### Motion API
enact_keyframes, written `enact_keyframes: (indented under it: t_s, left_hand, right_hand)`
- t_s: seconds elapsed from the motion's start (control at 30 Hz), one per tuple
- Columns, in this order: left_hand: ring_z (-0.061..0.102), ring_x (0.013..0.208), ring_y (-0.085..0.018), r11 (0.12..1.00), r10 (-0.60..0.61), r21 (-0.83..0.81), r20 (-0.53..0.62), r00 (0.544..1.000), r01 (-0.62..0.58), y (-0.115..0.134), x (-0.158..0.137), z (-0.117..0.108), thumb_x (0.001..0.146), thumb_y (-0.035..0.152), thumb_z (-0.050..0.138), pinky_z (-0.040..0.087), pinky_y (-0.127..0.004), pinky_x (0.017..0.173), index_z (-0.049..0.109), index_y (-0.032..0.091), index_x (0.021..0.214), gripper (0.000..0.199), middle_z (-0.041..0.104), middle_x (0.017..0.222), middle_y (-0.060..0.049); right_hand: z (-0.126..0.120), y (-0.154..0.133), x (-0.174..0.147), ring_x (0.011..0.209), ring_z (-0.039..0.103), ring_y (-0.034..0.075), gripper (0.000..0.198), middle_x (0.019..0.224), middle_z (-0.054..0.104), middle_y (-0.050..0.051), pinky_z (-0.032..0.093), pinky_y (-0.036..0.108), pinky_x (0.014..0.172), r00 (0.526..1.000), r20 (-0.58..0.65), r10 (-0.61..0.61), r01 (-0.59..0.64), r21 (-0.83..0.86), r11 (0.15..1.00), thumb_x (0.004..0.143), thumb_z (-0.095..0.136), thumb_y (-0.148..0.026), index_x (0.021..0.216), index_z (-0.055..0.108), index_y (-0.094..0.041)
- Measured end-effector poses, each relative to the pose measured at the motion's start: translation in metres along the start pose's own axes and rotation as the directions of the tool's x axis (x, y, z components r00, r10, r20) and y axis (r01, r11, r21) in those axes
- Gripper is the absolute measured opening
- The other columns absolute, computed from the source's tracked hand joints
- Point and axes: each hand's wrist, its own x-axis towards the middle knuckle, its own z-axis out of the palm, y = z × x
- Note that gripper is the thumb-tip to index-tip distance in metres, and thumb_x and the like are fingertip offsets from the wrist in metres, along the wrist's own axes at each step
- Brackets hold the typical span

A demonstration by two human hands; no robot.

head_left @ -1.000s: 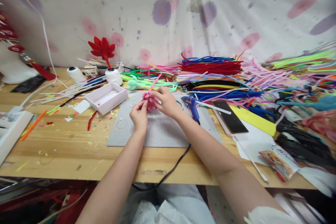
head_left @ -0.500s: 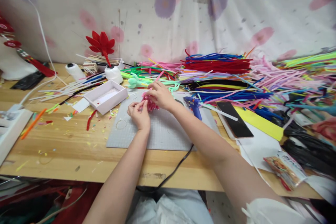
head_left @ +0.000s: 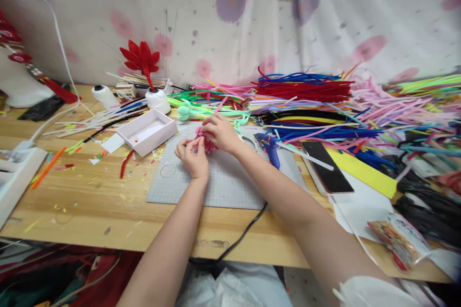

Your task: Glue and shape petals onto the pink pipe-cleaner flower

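The left hand (head_left: 194,156) is pinching the near edge of a fuzzy, deep-pink chenille-stem bundle (head_left: 211,145), thumb and forefinger nearly meeting. The right hand (head_left: 220,132) is curling bent fingers over its top, hiding the exact contact. The bundle is sitting between both hands, toward eleven o'clock of a flat grey gridded cutting mat (head_left: 230,187) on the wooden counter (head_left: 118,213). Caution: should either grip be slackening, loops may be springing out of shape. At the bundle's three o'clock, a blue plastic glue gun (head_left: 272,152) is lying near the right forearm; a sideways swing could be knocking it.
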Motion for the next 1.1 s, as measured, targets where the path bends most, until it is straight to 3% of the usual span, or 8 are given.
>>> enact_keyframes:
  t_s: [1.1]
  left_hand:
    - [0.050,0.089,-0.017,0.998,-0.061,-0.005,-0.034,0.998,0.060,-0.0035,0.0010,0.0055,0.076,0.035,0.061,0.035,-0.035,0.092,0.069,0.019,0.076,0.018,0.052,0.082,-0.004]
  right_hand:
    - [0.0052,0.0033,-0.0014,0.092,0.043,0.021,0.017,0.095,0.061,0.007,0.034,0.037,0.084,0.999,0.006,-0.044,0.044,0.011,0.999,0.084,0.049,-0.018,0.087,0.066,-0.020]
